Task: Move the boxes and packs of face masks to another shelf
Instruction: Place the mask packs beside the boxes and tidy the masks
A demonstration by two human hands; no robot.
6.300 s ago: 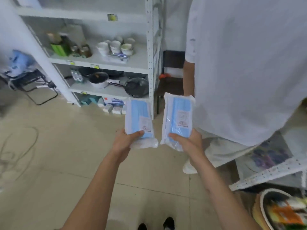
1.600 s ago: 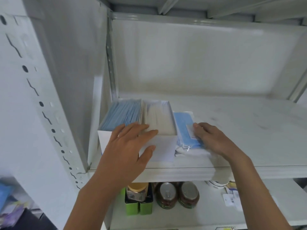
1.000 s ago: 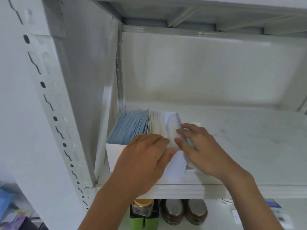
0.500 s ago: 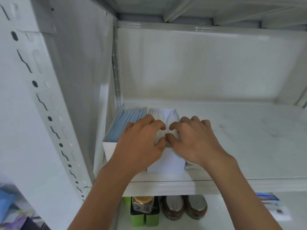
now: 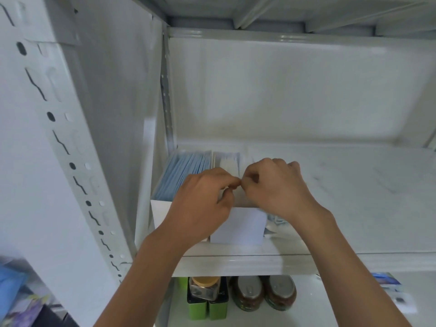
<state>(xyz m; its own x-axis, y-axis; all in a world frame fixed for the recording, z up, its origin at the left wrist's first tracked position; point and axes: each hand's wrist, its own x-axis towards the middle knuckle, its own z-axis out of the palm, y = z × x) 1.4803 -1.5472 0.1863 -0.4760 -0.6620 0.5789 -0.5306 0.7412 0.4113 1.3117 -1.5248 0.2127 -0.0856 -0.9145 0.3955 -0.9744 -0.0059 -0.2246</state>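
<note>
Two open white boxes stand side by side at the left end of the white shelf (image 5: 354, 208). The left box (image 5: 162, 213) holds blue face masks (image 5: 184, 173); the right box (image 5: 238, 227) holds white masks (image 5: 227, 161). My left hand (image 5: 203, 204) and my right hand (image 5: 278, 187) hover over the right box, fingers curled, fingertips pinched together and meeting above the white masks. Whether anything is between the fingers I cannot tell. A plastic pack of blue masks (image 5: 273, 224) lies right of the boxes, mostly hidden under my right wrist.
A perforated white upright (image 5: 59, 138) and a side panel close the shelf on the left. On the shelf below stand green tins (image 5: 207, 308), a gold-lidded jar (image 5: 204, 287) and two brown jars (image 5: 264, 293). A blue-and-white packet (image 5: 387, 282) lies at lower right.
Earlier I carried two mask packs to this shelf and laid them beside the boxes. Since half a second ago both hands have curled from flat on the right box into a pinch.
</note>
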